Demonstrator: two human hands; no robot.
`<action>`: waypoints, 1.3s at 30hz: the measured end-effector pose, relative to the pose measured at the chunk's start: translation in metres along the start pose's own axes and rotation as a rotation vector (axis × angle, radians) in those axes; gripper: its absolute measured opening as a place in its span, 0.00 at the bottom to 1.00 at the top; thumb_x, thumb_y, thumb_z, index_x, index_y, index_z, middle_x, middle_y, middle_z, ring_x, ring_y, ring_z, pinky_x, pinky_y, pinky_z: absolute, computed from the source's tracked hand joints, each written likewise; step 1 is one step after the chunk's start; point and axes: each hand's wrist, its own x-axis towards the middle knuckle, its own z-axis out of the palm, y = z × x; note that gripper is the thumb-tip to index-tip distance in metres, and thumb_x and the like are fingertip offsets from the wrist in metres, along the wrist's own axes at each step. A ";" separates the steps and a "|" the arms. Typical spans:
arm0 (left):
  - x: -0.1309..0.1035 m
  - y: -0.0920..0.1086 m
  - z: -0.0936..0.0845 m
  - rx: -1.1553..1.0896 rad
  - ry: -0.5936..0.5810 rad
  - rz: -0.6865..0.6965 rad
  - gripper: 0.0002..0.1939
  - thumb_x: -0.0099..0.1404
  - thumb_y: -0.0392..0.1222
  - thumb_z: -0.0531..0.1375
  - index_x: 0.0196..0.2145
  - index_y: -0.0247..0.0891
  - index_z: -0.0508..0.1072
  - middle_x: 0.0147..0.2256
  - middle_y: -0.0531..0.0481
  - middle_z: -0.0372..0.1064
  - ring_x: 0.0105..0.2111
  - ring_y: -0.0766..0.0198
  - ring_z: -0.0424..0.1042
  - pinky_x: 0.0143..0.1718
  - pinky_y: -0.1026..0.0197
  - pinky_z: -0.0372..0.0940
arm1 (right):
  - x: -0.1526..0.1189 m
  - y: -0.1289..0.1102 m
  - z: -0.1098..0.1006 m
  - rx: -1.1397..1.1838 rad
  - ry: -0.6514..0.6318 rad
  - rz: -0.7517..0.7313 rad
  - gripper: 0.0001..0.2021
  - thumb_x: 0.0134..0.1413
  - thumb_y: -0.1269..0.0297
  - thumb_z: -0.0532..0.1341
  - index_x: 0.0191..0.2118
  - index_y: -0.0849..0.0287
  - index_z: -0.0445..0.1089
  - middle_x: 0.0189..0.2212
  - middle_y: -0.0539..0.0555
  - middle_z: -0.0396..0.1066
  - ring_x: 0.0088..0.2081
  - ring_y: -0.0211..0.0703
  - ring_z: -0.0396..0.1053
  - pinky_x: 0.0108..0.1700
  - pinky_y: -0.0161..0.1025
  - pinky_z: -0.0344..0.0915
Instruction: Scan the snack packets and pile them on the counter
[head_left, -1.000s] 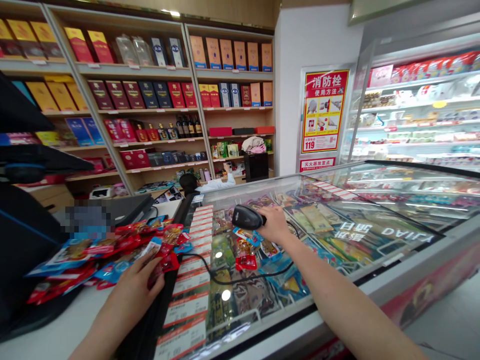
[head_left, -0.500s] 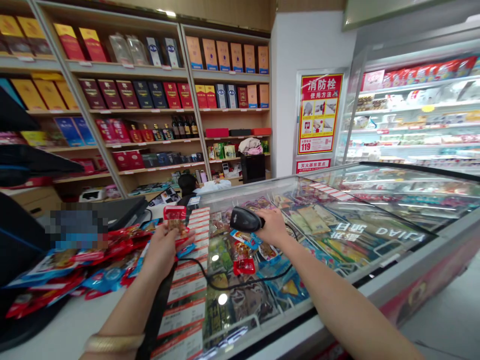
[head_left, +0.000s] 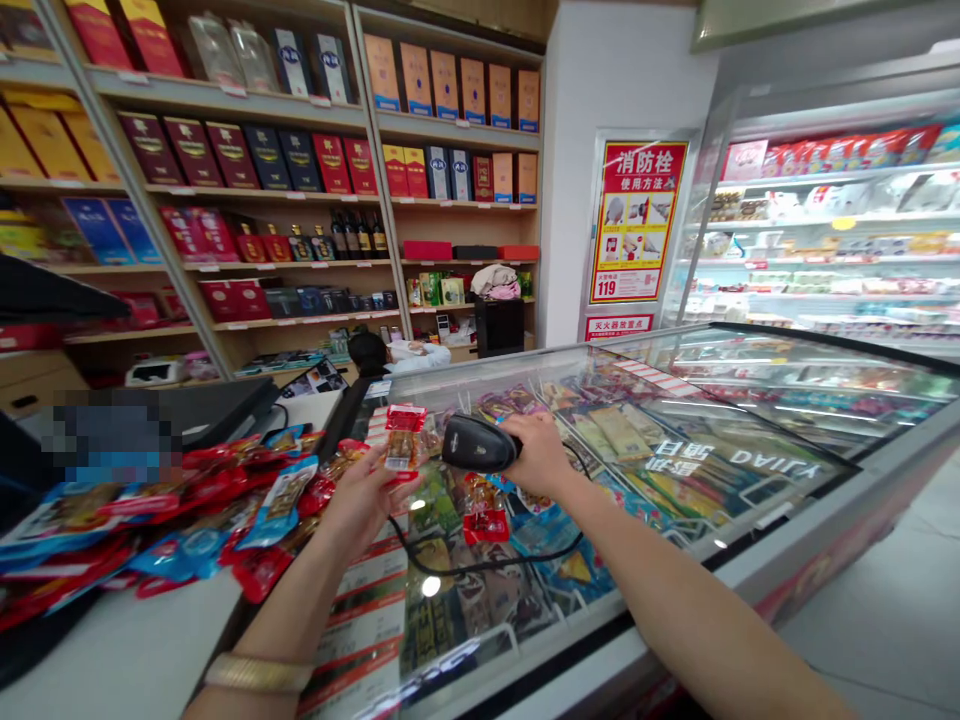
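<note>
My left hand [head_left: 365, 500] pinches a small red snack packet [head_left: 405, 440] with a clear middle and holds it up over the freezer's edge. Close to its right, my right hand [head_left: 541, 458] is wrapped round the handle of a black barcode scanner [head_left: 480, 443], whose head points left toward the packet. The scanner and packet are near each other, with a narrow gap. Below the scanner, another red snack packet [head_left: 486, 515] lies on the freezer's glass lid beside blue ones. A heap of red and blue snack packets [head_left: 199, 505] covers the counter left of my left hand.
The scanner's black cable [head_left: 480, 568] loops over the glass-topped freezer [head_left: 675, 590]. Price labels [head_left: 360, 620] line its left side. A person's dark-haired head [head_left: 367, 354] shows behind the counter. Shelves of boxes [head_left: 270, 158] stand behind; a lit display fridge [head_left: 832, 225] is at right.
My left hand has brought the red packet rightward and slightly up, closer to the scanner. The scanner has shifted slightly left in view. The camera view has also turned a little.
</note>
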 end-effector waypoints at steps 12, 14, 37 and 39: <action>0.005 -0.014 -0.007 0.133 -0.033 0.084 0.10 0.61 0.32 0.60 0.41 0.32 0.75 0.36 0.42 0.79 0.40 0.58 0.79 0.50 0.54 0.73 | -0.004 -0.008 0.000 0.034 -0.015 -0.139 0.12 0.42 0.62 0.66 0.36 0.54 0.75 0.34 0.51 0.78 0.38 0.44 0.71 0.45 0.42 0.48; 0.008 -0.014 -0.008 0.165 -0.010 0.079 0.07 0.62 0.33 0.59 0.38 0.31 0.76 0.34 0.43 0.79 0.38 0.58 0.80 0.48 0.55 0.73 | -0.005 -0.009 0.000 0.030 -0.014 -0.155 0.11 0.41 0.63 0.65 0.36 0.54 0.75 0.33 0.52 0.77 0.38 0.44 0.71 0.45 0.43 0.48; -0.001 -0.002 0.000 0.368 0.052 0.039 0.07 0.66 0.38 0.55 0.35 0.36 0.73 0.29 0.50 0.76 0.29 0.57 0.79 0.36 0.55 0.75 | -0.004 -0.013 -0.004 -0.047 -0.104 -0.164 0.11 0.41 0.62 0.66 0.36 0.54 0.75 0.33 0.52 0.77 0.39 0.46 0.71 0.45 0.42 0.48; 0.000 -0.003 -0.001 0.376 0.041 0.044 0.07 0.66 0.39 0.55 0.35 0.36 0.73 0.29 0.50 0.77 0.30 0.57 0.79 0.36 0.54 0.75 | -0.004 -0.013 -0.003 -0.049 -0.109 -0.164 0.11 0.42 0.61 0.66 0.36 0.54 0.75 0.33 0.53 0.77 0.39 0.46 0.70 0.44 0.42 0.48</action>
